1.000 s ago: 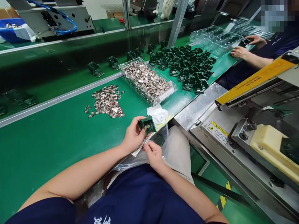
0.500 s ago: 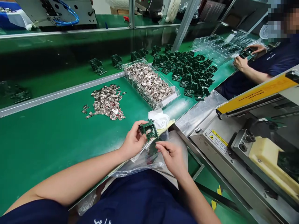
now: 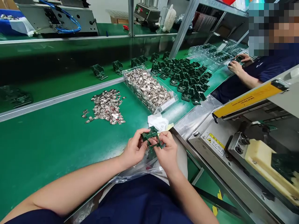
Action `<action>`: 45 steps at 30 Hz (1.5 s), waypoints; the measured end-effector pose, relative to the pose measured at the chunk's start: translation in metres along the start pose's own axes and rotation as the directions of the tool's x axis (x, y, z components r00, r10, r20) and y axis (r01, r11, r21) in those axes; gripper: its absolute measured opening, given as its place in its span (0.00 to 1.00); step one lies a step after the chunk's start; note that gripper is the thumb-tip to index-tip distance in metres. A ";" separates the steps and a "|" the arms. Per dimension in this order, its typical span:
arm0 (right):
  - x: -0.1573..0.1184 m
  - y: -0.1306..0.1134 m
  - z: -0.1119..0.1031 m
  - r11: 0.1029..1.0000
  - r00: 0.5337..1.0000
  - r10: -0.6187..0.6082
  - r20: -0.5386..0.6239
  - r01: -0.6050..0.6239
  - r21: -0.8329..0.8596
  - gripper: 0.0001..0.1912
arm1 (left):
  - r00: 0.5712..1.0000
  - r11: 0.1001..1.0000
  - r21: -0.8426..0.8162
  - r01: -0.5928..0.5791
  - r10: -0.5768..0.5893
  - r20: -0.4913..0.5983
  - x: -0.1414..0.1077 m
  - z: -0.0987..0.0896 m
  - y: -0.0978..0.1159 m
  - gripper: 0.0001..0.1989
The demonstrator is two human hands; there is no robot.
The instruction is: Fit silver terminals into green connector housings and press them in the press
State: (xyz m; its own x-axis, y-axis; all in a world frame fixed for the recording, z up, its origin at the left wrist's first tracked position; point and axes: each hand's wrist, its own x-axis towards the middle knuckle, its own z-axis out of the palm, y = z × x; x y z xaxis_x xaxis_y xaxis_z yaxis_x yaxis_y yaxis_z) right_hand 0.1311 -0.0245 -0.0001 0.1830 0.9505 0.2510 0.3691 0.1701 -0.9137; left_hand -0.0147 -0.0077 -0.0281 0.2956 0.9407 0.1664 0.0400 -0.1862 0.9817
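A dark green plastic frame (image 3: 152, 134) is held near the bench's front edge, above a clear plastic bag. My left hand (image 3: 135, 148) grips its left side between thumb and fingers. On its right side, the fingers of my right hand (image 3: 166, 151) are closed round the edge. Beyond them a clear box (image 3: 149, 88) is filled with small metal pieces, and a loose heap of metal pieces (image 3: 108, 107) lies to its left on the green bench (image 3: 58, 143). A white cloth (image 3: 157, 122) sits just behind the frame.
Many green frames (image 3: 183, 76) are piled at the back right, with clear trays (image 3: 207, 54) behind. Another person's hands (image 3: 237, 64) work there. A metal machine (image 3: 233, 143) stands to the right. A metal post (image 3: 184, 28) rises behind the pile.
My right hand has moved up to the frame and now holds its right side. The frame has tilted in my left hand. The view has shifted slightly.
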 end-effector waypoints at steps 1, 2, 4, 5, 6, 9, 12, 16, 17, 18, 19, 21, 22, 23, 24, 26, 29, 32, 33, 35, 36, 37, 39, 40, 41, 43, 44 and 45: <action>0.000 0.001 0.000 1.000 1.000 0.024 0.003 -0.024 0.013 0.05 | 1.000 1.000 0.008 -0.005 0.005 -0.005 0.000 0.000 0.000 0.19; 0.000 0.003 0.001 0.998 0.999 0.048 0.003 -0.048 0.033 0.07 | 1.000 1.000 0.018 -0.010 0.010 -0.006 0.000 0.001 0.000 0.19; 0.001 0.008 0.003 0.987 0.993 0.114 0.000 -0.114 0.110 0.10 | 1.000 0.999 0.034 -0.014 0.015 -0.003 0.000 0.001 -0.001 0.18; 0.002 0.011 0.005 0.974 0.988 0.155 0.005 -0.153 0.165 0.12 | 1.000 0.999 0.039 -0.014 0.014 -0.001 -0.001 0.001 -0.001 0.17; 0.002 0.014 0.006 0.955 0.981 0.194 0.018 -0.193 0.226 0.14 | 1.000 0.999 0.038 -0.011 0.011 0.004 -0.001 0.001 -0.002 0.17; 0.002 0.016 0.000 0.884 0.963 0.247 0.109 -0.270 0.380 0.15 | 1.000 1.000 -0.007 0.018 -0.018 0.024 -0.001 0.001 -0.001 0.18; -0.001 0.012 -0.025 0.911 0.972 0.151 0.179 -0.208 0.356 0.16 | 0.997 0.997 -0.039 0.061 -0.059 0.046 0.001 0.001 0.005 0.20; -0.012 0.008 -0.073 0.988 0.975 -0.111 0.192 0.088 0.124 0.36 | 0.981 0.998 -0.027 0.056 -0.050 0.187 0.009 0.017 0.023 0.18; -0.016 0.008 -0.083 0.986 0.968 -0.156 0.198 0.142 0.085 0.37 | 0.973 0.998 -0.032 0.046 -0.038 0.228 0.012 0.025 0.029 0.17; -0.020 0.008 -0.093 0.982 0.963 -0.186 0.195 0.177 0.061 0.37 | 0.965 0.998 -0.041 0.041 -0.029 0.262 0.015 0.035 0.034 0.17; -0.024 0.009 -0.102 0.979 0.963 -0.204 0.178 0.199 0.044 0.37 | 0.957 0.998 -0.056 0.042 -0.025 0.287 0.018 0.046 0.039 0.17; -0.033 0.013 -0.115 0.978 0.971 -0.211 0.110 0.210 0.016 0.36 | 0.951 0.993 -0.091 0.078 -0.047 0.306 0.022 0.069 0.049 0.18; -0.037 0.016 -0.121 0.979 0.976 -0.206 0.071 0.206 0.001 0.36 | 0.951 0.989 -0.105 0.106 -0.070 0.300 0.024 0.081 0.052 0.20; -0.043 0.019 -0.126 0.980 0.979 -0.199 0.034 0.200 -0.013 0.36 | 0.954 0.985 -0.110 0.133 -0.097 0.285 0.025 0.093 0.055 0.21; -0.048 0.021 -0.130 0.981 0.982 -0.191 0.002 0.191 -0.030 0.36 | 0.956 0.982 -0.104 0.155 -0.123 0.268 0.026 0.103 0.058 0.21; -0.059 0.025 -0.138 0.982 0.981 -0.183 -0.059 0.179 -0.057 0.36 | 0.955 0.983 -0.048 0.176 -0.159 0.250 0.026 0.118 0.061 0.22; -0.069 0.028 -0.146 0.974 0.967 -0.218 -0.135 0.208 -0.084 0.38 | 0.945 0.986 0.058 0.159 -0.169 0.281 0.022 0.129 0.060 0.22; -0.069 0.025 -0.157 0.939 0.928 -0.332 -0.166 0.310 -0.148 0.42 | 0.932 0.986 0.127 0.110 -0.146 0.333 0.022 0.132 0.050 0.24; -0.068 0.022 -0.163 0.923 0.913 -0.372 -0.169 0.344 -0.175 0.41 | 0.921 0.987 0.136 0.090 -0.134 0.366 0.024 0.132 0.047 0.25; -0.072 0.015 -0.180 0.902 0.890 -0.415 -0.188 0.376 -0.212 0.39 | 0.876 0.990 0.129 0.057 -0.112 0.470 0.030 0.135 0.046 0.27; -0.078 0.012 -0.191 0.905 0.887 -0.409 -0.212 0.366 -0.216 0.38 | 0.832 0.992 0.118 0.041 -0.099 0.546 0.034 0.137 0.050 0.29; -0.086 0.009 -0.202 0.920 0.890 -0.379 -0.254 0.335 -0.202 0.37 | 0.777 0.994 0.105 0.018 -0.080 0.625 0.040 0.141 0.057 0.32; -0.107 0.007 -0.227 0.959 0.863 -0.283 -0.418 0.254 -0.124 0.36 | 0.674 0.993 0.089 -0.072 -0.017 0.738 0.053 0.156 0.077 0.34; -0.119 0.009 -0.239 0.971 0.803 -0.227 -0.551 0.229 -0.065 0.35 | 0.649 0.986 0.079 -0.144 0.033 0.760 0.061 0.168 0.090 0.34; -0.130 0.013 -0.252 0.971 0.690 -0.184 -0.700 0.240 -0.019 0.34 | 0.641 0.971 0.070 -0.227 0.095 0.762 0.069 0.183 0.102 0.32; -0.146 0.022 -0.275 0.954 0.365 -0.117 -0.924 0.300 -0.002 0.28 | 0.648 0.918 0.053 -0.393 0.235 0.724 0.087 0.221 0.124 0.32; -0.151 0.027 -0.285 0.951 0.255 -0.075 -0.964 0.308 0.008 0.26 | 0.640 0.888 0.048 -0.457 0.291 0.711 0.095 0.241 0.132 0.35; -0.154 0.030 -0.294 0.953 0.184 -0.041 -0.982 0.301 0.017 0.25 | 0.626 0.865 0.040 -0.500 0.329 0.707 0.103 0.261 0.137 0.38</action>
State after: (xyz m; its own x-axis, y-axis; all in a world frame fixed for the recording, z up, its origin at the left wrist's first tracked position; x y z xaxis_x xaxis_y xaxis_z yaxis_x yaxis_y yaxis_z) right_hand 0.3820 -0.2421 0.0277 0.9134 -0.0870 0.3976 0.3917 0.4532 -0.8008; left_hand 0.2706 -0.0102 0.0997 0.8728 0.3274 0.3620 -0.0750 -0.6429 0.7622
